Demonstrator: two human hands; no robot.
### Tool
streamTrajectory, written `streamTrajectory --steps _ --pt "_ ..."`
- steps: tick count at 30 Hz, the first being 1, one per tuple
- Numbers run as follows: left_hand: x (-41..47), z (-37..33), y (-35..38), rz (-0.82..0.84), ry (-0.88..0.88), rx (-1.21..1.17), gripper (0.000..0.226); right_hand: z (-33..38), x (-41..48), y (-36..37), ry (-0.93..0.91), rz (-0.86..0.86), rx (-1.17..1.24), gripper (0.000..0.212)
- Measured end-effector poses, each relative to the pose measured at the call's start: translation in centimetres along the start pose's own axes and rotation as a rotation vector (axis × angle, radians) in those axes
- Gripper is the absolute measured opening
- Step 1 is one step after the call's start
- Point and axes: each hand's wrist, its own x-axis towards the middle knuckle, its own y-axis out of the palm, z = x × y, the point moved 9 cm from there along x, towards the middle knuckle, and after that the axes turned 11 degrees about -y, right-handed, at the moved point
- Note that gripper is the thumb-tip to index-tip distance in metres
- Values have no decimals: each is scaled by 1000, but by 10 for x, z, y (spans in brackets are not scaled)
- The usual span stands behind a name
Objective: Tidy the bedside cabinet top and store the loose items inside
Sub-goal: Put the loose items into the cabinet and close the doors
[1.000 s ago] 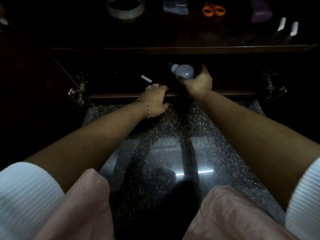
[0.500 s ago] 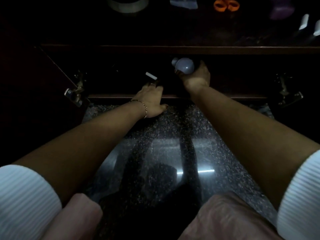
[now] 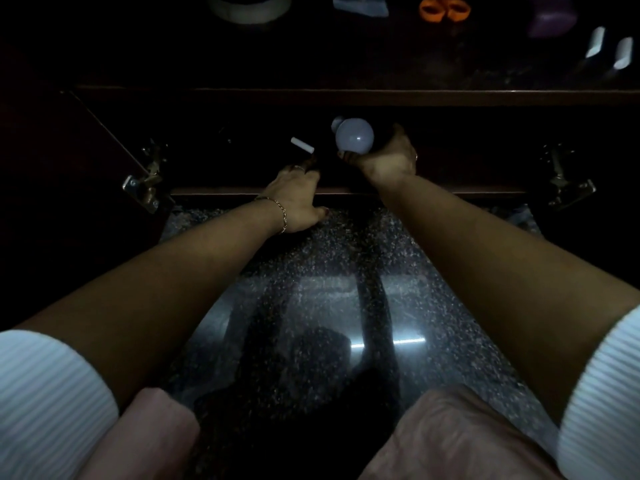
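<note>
Cabinet top (image 3: 346, 69), dark and dim at the far edge of my view, carries a row of loose items: a roll of tape (image 3: 247, 8) at left, a pale bluish object (image 3: 360, 5) beside it, orange-handled scissors (image 3: 445, 12), a purple object (image 3: 550, 20) and two small white pieces (image 3: 609, 50) at right. Below its front edge the cabinet stands open, its door hinges (image 3: 145, 181) showing at both sides. My right hand (image 3: 388, 157) reaches into the dark opening with its fingers closed around a white light bulb (image 3: 355, 135), whose round end faces me. My left hand (image 3: 298, 199), a thin bracelet (image 3: 281, 214) at the wrist, rests over the lower front edge (image 3: 467, 192) of the opening; its fingertips disappear into shadow, so I cannot tell whether it grips anything. A small white cylinder (image 3: 302, 145) shows just beyond those fingers, inside the cabinet; whether they touch it is unclear. Speckled, glossy floor (image 3: 311, 278) lies between my forearms.
</note>
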Motion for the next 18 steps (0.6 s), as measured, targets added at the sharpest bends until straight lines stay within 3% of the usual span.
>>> streamTrajectory --steps 5,18 --pt "4 2 3 18 14 -9 65 -4 -5 -2 9 -5 15 101" --pt "3 11 1 41 -44 -95 72 14 -26 -15 -94 -24 -11 92"
